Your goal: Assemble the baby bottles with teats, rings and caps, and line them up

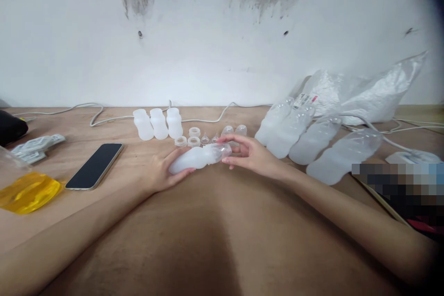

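My left hand is wrapped round the base of a frosted white baby bottle, which lies tilted on its side above the table. A clear domed cap sits on the bottle's other end. The fingers and thumb of my right hand close round that cap. Just behind the hands are three white collar rings, clear teats and two clear domed caps. My right fingers partly hide the teats.
Three uncapped frosted bottles stand at the back left. Several capped bottles are to the right, before a clear plastic bag. A phone and a yellow packet lie left. White cables run along the wall.
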### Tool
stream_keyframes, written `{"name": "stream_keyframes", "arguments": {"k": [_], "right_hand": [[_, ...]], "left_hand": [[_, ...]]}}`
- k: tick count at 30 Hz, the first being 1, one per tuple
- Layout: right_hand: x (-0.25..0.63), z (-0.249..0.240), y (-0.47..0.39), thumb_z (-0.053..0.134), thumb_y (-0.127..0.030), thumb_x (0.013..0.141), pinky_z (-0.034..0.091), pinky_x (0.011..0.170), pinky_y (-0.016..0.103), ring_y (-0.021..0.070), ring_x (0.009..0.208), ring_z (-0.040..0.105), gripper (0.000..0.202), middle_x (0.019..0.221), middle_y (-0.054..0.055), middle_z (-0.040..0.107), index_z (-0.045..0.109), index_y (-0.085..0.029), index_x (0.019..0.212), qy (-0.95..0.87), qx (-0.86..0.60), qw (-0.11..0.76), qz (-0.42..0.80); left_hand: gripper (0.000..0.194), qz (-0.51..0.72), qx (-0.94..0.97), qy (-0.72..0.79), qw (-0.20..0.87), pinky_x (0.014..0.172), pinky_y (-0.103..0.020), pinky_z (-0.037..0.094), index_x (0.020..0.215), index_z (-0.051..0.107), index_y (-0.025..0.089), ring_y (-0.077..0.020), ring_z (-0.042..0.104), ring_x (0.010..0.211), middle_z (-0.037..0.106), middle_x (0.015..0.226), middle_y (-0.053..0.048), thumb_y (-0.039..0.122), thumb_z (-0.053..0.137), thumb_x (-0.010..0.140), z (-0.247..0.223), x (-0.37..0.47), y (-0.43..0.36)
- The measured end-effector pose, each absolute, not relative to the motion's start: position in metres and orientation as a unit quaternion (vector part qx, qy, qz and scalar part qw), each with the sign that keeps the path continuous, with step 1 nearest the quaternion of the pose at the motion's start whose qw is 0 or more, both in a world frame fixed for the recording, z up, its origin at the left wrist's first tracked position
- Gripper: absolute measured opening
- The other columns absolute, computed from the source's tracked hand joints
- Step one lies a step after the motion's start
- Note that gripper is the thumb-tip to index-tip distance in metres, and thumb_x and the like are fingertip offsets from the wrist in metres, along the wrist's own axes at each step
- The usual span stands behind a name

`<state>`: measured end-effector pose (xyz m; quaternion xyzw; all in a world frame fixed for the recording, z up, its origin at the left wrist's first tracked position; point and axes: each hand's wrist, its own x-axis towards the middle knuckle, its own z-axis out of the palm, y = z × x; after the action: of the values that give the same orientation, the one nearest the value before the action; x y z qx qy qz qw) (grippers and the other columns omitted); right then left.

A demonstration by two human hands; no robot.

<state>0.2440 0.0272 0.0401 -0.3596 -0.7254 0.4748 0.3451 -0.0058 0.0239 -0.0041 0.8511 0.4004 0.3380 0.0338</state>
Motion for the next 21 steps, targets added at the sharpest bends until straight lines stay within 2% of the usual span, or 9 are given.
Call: {"name": "stream_keyframes", "arguments": {"k": [11, 21], "right_hand": [[0.241, 0.037, 0.027, 0.068, -0.025, 0.062, 0.054, 0.058, 0.029, 0.0152, 0.08, 0.059, 0.039, 0.108, 0.005, 0.053, 0.054, -0.021, 0.098, -0.687, -0.379, 0.37, 0.497], [0.24, 0.028, 0.029, 0.072, -0.028, 0.056, 0.053, 0.054, 0.026, 0.0162, 0.077, 0.062, 0.039, 0.104, 0.005, 0.06, 0.059, -0.022, 0.093, -0.682, -0.398, 0.39, 0.473]], "left_hand": [[0.044, 0.352, 0.85, 0.39, 0.035, 0.073, -0.027, 0.048, 0.114, 0.047, 0.019, -0.0191, 0.061, 0.089, 0.06, 0.108, -0.007, 0.039, 0.056, 0.076, -0.004, -0.005, 0.024], [0.043, 0.366, 0.859, 0.355, 0.05, 0.078, -0.028, 0.049, 0.113, 0.049, 0.018, -0.0191, 0.06, 0.091, 0.061, 0.107, -0.008, 0.038, 0.057, 0.075, -0.001, -0.006, 0.023]]}}
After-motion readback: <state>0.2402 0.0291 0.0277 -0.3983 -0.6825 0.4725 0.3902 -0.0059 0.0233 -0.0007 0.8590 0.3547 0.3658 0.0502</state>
